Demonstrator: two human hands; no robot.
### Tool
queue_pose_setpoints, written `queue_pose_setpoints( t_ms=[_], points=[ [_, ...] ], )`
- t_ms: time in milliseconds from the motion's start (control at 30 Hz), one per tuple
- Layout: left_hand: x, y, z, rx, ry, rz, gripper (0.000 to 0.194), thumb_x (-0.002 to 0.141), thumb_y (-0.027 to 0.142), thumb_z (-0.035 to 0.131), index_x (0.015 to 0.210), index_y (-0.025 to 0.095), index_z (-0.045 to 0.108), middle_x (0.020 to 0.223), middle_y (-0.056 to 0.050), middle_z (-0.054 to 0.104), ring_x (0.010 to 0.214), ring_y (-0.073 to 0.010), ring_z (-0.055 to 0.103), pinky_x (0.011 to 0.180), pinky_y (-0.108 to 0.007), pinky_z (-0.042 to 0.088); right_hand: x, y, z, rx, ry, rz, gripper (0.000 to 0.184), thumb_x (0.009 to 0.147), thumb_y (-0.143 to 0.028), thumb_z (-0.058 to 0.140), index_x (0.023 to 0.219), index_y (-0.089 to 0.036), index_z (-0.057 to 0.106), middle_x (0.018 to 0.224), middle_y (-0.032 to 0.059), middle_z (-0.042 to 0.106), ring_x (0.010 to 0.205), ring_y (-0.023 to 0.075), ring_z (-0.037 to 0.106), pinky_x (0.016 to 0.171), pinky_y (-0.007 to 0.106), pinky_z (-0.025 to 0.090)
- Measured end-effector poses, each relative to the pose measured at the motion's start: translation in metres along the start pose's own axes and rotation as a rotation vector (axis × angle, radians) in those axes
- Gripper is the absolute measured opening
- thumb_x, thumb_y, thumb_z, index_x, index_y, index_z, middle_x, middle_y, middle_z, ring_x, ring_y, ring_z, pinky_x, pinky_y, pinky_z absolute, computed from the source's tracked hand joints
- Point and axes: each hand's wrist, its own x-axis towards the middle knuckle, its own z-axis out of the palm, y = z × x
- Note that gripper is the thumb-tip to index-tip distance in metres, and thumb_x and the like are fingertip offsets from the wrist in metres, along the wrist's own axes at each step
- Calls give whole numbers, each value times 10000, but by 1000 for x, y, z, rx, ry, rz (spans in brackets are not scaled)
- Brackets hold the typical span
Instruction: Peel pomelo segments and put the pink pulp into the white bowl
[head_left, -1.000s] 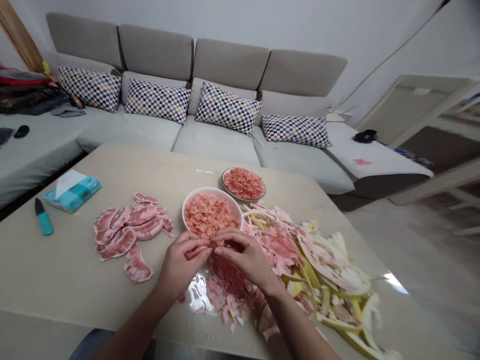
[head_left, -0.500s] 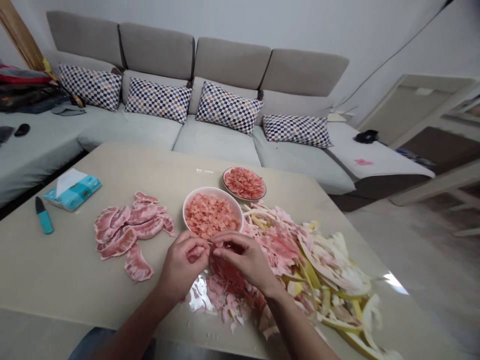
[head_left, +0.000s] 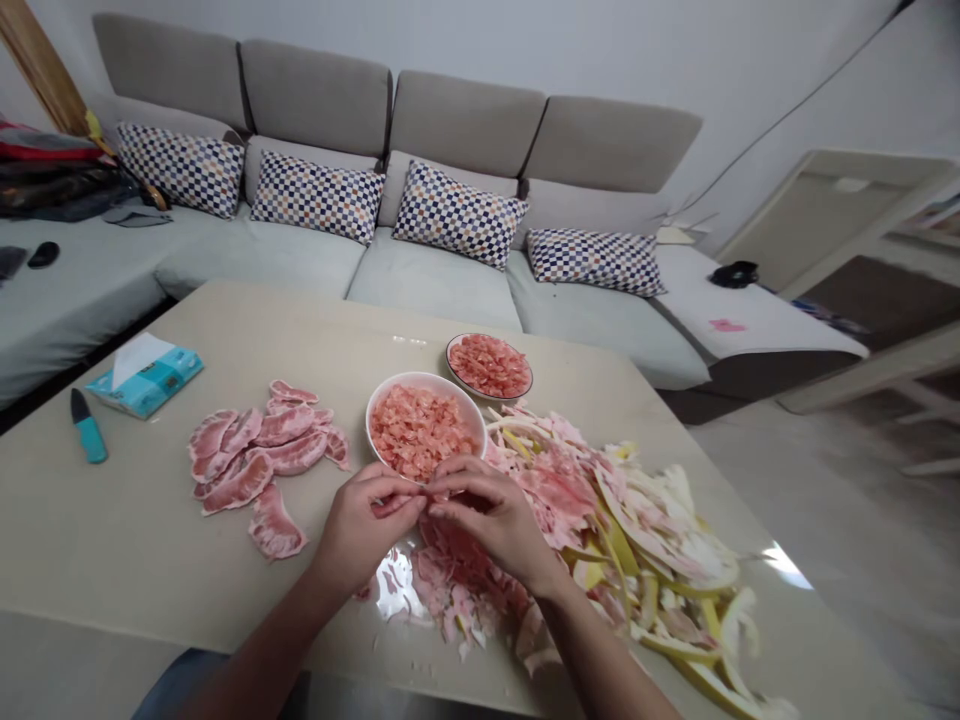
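Note:
My left hand (head_left: 367, 525) and my right hand (head_left: 491, 515) meet at the near rim of a white bowl (head_left: 369, 440), thumbs and fingertips pinched together. A small pink piece of pomelo shows between them, mostly covered by the fingers. Loose reddish pomelo pulp (head_left: 424, 430) fills the bowl. Left of my hands lie several pomelo segments (head_left: 289, 455), some with the pale skin opened. Beneath and right of my right hand spreads a heap of pink membranes (head_left: 551, 490) and yellow-edged pomelo peel (head_left: 690, 600).
A dark-rimmed plate (head_left: 448, 375) of pulp stands behind the bowl. At the table's left are a teal-handled knife (head_left: 90, 435) and a blue tissue pack (head_left: 154, 380). A grey sofa (head_left: 427, 270) with checkered cushions runs along the table's far side.
Both hands stay by the bowl's near rim, with small shifts of fingers. The left fingers curled in, then straightened a little. Bowl, segments and peel keep their places.

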Motion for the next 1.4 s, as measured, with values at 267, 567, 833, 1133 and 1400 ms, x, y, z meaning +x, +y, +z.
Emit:
queue_pose_setpoints(
  t_ms=[267, 567, 833, 1133, 1400],
  points=[
    [-1, 1, 1, 15, 10, 4, 109, 766, 175, 614, 748, 145, 717, 807, -51, 618, 741, -151, 619, 638, -228, 486, 1, -2, 2, -53, -21, -78, 189, 801, -142, 738, 944, -264, 762, 942, 40, 726, 901, 177, 673, 816, 293, 529],
    [-1, 4, 0, 63, 47, 41, 115, 778, 155, 592, 719, 157, 691, 791, -38, 622, 766, -148, 609, 671, -228, 480, -4, -2, 3, -46, 62, -76, 213, 786, -110, 742, 927, -268, 763, 913, 32, 733, 867, 173, 676, 797, 292, 536],
    [0, 0, 0, -27, -11, -14, 142, 774, 209, 639, 834, 165, 759, 838, -55, 634, 778, -153, 631, 666, -231, 505, -4, 1, 3, -85, 46, -108, 228, 815, -129, 714, 972, -288, 758, 960, 45, 671, 890, 175, 655, 757, 293, 541],
    [-2, 0, 0, 102, 27, 80, 171, 756, 96, 576, 762, 170, 730, 792, -32, 608, 708, -127, 611, 587, -197, 462, -5, 0, 8, -182, 1, -194, 218, 854, -147, 667, 1015, -274, 744, 958, 54, 704, 886, 172, 679, 776, 290, 564],
    [-6, 6, 3, 226, 81, 174, 168, 786, 80, 548, 734, 183, 670, 766, -19, 561, 698, -130, 578, 606, -212, 460, -5, -3, 19, -136, 176, -59, 164, 830, -159, 679, 926, -273, 748, 899, 43, 741, 867, 203, 684, 796, 340, 561]
  ],
)
